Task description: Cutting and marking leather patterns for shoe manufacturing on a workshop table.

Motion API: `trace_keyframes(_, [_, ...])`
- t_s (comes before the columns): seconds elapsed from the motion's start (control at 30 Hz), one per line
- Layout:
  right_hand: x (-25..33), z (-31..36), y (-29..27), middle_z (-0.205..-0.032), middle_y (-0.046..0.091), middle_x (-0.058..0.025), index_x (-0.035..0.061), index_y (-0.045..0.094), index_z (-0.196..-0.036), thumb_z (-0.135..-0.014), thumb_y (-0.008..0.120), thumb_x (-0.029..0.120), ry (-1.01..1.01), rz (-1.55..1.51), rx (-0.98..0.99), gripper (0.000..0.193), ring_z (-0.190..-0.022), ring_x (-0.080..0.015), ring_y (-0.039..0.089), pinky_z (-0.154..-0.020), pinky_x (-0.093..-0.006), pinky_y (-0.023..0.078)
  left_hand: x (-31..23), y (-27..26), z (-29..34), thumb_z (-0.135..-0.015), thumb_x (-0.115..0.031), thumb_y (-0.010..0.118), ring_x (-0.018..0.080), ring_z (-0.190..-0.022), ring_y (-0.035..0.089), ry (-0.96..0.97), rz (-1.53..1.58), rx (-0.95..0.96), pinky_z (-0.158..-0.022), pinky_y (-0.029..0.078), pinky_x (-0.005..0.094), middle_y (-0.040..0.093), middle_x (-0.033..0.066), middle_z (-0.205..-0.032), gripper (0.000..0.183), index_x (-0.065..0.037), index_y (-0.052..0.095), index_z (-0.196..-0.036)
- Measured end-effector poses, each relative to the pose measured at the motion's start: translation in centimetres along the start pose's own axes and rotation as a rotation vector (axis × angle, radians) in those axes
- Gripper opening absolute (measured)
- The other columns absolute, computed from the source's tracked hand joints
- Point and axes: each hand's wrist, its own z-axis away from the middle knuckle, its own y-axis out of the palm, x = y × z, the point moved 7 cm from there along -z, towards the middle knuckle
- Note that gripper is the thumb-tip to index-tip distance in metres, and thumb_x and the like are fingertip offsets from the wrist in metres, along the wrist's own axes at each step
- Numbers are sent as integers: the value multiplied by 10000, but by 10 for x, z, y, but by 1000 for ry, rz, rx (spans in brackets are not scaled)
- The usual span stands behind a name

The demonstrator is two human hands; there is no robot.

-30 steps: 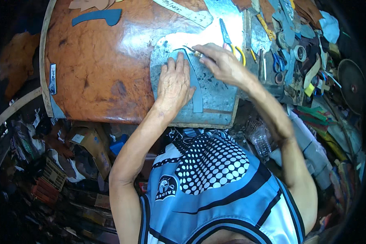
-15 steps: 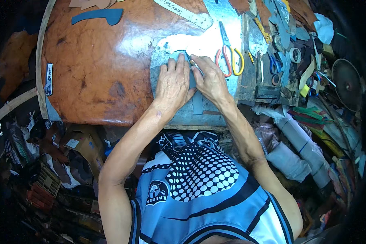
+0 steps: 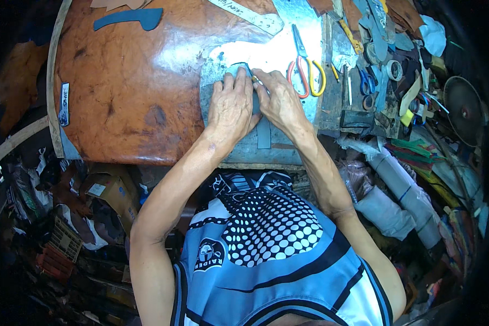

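Observation:
My left hand (image 3: 231, 106) lies flat with fingers stretched out, pressing on a blue-grey piece of sheet material (image 3: 258, 103), perhaps leather. Closed around a slim, pen-like tool (image 3: 255, 79), my right hand (image 3: 282, 103) works close beside the left fingertips. The tool's tip meets the dark upper edge of the piece; whether it is a blade or a pen I cannot make out. Under both hands is a grey metal sheet (image 3: 282, 155). A narrow blue-grey strip (image 3: 263, 136) shows below my wrists. Scissors (image 3: 305, 65) with red and yellow handles rest to the right.
A brown leather hide (image 3: 125, 98) covers the table's left side, with a dark cut piece (image 3: 130, 19) on it. A pale template (image 3: 250, 15) lies at the far side. Tape rolls (image 3: 394, 70), blue-handled scissors (image 3: 367, 81) and scraps crowd the right. A round fan-like disc (image 3: 463, 111) stands beyond.
My right hand and its tool have shifted very slightly along the edge of the piece. The left hand stays pressed in place, and the view has tilted a little.

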Motion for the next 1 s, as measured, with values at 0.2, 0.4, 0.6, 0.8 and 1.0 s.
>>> trace_keyframes(0.2, [0,7,3,-1014,623,-276,-20,613,-1238,-927,540,88,-26,-56,-9,337,-897,-431,648,-800,-482,530,0,1,0,-701,-354,794,344,-1143,515,3,5,-5,-908,428,440,471,228,-1418,776,60,536,-1305])
trace_keyframes(0.4, [0,33,-4,-1008,630,-266,-22,618,-1225,-925,550,89,76,-45,28,327,-903,-434,646,-796,-483,531,-1,-1,2,-699,-361,797,345,-1147,517,11,-27,-28,-910,431,439,475,226,-1412,769,59,539,-1289])
trace_keyframes(0.6, [-9,34,-2,-1001,628,-265,-21,623,-1217,-925,557,96,66,-34,29,321,-879,-436,652,-788,-484,537,-5,13,4,-749,-305,777,423,-1205,500,10,33,-28,-931,479,493,481,220,-1411,635,18,578,-1258])
trace_keyframes(0.8, [-9,44,-5,-1002,624,-263,-8,621,-1220,-927,558,97,85,-28,42,318,-868,-439,654,-779,-489,543,-8,12,6,-799,-296,753,501,-1256,467,35,108,-59,-947,484,548,490,224,-1412,506,-31,628,-1212])
trace_keyframes(1.0, [-10,79,-7,-1016,617,-257,-7,618,-1219,-934,561,97,159,-46,44,309,-893,-443,650,-788,-499,539,-9,14,6,-812,-322,750,509,-1255,472,41,65,-43,-938,486,552,488,242,-1414,493,-24,632,-1187])
